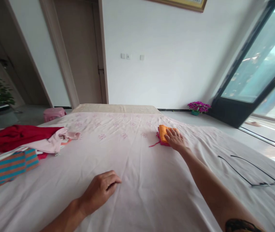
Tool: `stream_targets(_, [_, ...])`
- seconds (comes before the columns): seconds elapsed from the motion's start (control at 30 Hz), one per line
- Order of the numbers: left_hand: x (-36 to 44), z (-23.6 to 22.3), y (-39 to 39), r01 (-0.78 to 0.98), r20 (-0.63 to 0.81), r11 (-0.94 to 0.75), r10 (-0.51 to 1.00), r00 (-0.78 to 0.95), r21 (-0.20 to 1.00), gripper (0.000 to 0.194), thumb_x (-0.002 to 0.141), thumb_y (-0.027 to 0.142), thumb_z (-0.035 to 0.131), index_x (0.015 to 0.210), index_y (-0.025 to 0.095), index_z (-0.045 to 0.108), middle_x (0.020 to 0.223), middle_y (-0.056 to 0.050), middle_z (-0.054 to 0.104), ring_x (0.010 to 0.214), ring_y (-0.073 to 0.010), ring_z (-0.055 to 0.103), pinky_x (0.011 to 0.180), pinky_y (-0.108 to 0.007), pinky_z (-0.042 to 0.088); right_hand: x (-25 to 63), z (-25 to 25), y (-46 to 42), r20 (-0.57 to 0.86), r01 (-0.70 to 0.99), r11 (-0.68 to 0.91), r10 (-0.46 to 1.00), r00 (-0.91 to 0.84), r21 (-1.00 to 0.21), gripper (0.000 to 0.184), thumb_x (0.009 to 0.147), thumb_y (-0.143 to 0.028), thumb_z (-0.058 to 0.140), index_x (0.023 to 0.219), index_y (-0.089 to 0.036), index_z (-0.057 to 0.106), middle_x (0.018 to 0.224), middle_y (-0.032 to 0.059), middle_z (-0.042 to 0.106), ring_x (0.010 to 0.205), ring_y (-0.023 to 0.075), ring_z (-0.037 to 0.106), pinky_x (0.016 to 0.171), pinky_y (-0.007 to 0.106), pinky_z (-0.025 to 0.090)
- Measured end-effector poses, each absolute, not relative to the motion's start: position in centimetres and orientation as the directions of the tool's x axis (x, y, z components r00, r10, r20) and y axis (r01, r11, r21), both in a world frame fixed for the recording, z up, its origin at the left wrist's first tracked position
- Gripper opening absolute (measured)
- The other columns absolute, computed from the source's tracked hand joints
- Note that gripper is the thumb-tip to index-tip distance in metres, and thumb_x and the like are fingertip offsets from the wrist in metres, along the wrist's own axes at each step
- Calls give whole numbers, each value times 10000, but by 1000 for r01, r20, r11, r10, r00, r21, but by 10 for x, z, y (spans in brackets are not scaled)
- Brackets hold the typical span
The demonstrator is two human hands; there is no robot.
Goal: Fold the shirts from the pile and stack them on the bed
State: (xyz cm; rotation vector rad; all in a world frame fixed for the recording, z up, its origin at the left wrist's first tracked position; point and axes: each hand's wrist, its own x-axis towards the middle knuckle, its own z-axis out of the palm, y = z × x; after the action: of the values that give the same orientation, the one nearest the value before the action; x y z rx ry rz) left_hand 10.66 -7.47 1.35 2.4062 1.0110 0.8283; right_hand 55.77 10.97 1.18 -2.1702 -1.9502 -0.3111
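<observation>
Lying open and flat, your right hand (pixel 175 138) covers part of the folded orange cloth (pixel 162 133), right of centre; your left hand (pixel 101 188), lower centre-left, curls loosely closed.

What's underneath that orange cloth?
Pink cloth peeks out below the orange cloth, above the sheet. The right hand partly covers the top; the rest underneath is hidden.

From the middle of the pale sheet (pixel 132 158), a hand could pass toward 12 o'clock over bare cloth. The clothes heap (pixel 23 137) blocks 9 o'clock and the left hand (pixel 104 185) 7 o'clock; at 2 o'clock sits the folded bundle (pixel 162 132) under the right hand (pixel 176 139), whose forearm (pixel 202 175) bars the way round to 4 o'clock; eyeglasses (pixel 263 184) lie beyond, at 3
</observation>
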Motion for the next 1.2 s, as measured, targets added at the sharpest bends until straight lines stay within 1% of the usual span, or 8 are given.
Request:
stream_targets(0.13, [106,16,-76,510,373,-642,758,536,572,267,828,55,506,918,226,690,851,-10,686,812,-123,649,748,-207,487,554,13,109,328,996,-74,943,53,53,477,982,-399,319,1424,-287,461,1561,75,338,1453,296,209,1123,574,213])
stream_targets(0.3, [105,18,-76,522,374,-619,779,504,587,311,798,35,500,924,229,708,862,-6,695,806,-118,650,750,-207,484,524,17,91,478,994,-110,874,90,14,489,949,-214,294,1399,-150,475,1457,158,475,1404,291,333,1135,503,241])
stream_targets(0.4, [105,18,-75,535,363,-599,795,486,596,309,791,37,509,918,227,716,874,-5,700,804,-119,649,748,-213,487,490,15,69,497,1000,-1,867,-11,24,537,907,-145,303,1424,-152,452,1497,125,441,1427,258,308,1171,444,210])
stream_targets(0.53, [104,16,-73,555,357,-585,807,470,592,302,797,55,515,929,233,720,907,-5,712,836,-128,655,773,-228,489,436,5,37,390,995,101,916,-99,14,579,926,-333,391,1483,-174,382,1561,105,346,1449,271,272,1178,449,211])
stream_targets(0.63, [98,15,-70,613,360,-551,834,417,566,280,811,75,521,929,238,716,927,-2,714,862,-134,653,790,-238,484,403,-7,18,208,995,99,974,-90,-34,590,962,-440,343,1505,-210,355,1558,93,356,1432,284,309,1149,488,257])
stream_targets(0.7, [91,15,-65,696,367,-493,866,338,522,275,810,72,523,926,235,711,941,-9,710,893,-143,643,824,-251,474,390,-14,11,167,996,84,983,-78,-28,568,979,-448,308,1498,-226,373,1565,83,345,1439,289,292,1152,514,228])
stream_targets(0.93, [61,9,-44,953,376,-107,927,-7,282,327,850,226,578,1169,217,649,1136,-91,637,1092,-234,562,984,-379,394,385,-13,4,231,994,105,969,-93,-39,531,990,-443,310,1458,-228,437,1540,91,389,1416,268,327,1151,489,218])
stream_targets(1.2, [63,-2,-42,967,372,-95,928,0,237,357,896,225,508,1238,216,611,1207,-110,596,1202,-245,487,1060,-402,313,383,-5,0,252,991,106,964,-83,-78,480,980,-398,346,1403,-226,494,1495,98,452,1380,256,380,1134,464,248])
